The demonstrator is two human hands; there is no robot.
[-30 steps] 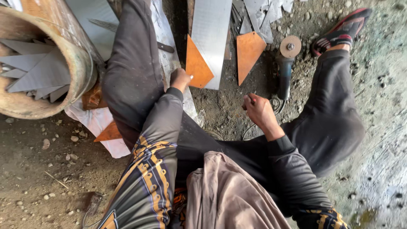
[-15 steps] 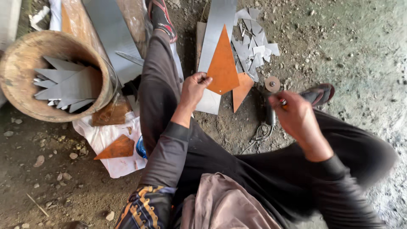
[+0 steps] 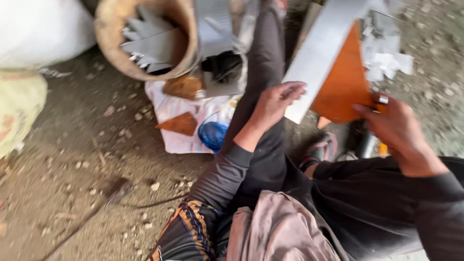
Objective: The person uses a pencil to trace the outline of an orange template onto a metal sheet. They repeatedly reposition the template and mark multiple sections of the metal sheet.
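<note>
I sit on the ground with my legs stretched out. My left hand grips the lower edge of a long grey metal sheet that slants up to the right. An orange triangular plate lies against this sheet. My right hand pinches the triangle's lower right corner with thumb and fingers. Both hands are close together above my knees.
A round basket with several grey cut metal pieces stands at the upper left. On a white cloth beside my leg lie a smaller orange triangle and a blue object. Pale metal scraps lie top right. A white sack fills the far left.
My right hand has moved up and taken hold of the orange triangle's corner. My left hand now holds the grey sheet's edge. The view has shifted closer and to the right.
</note>
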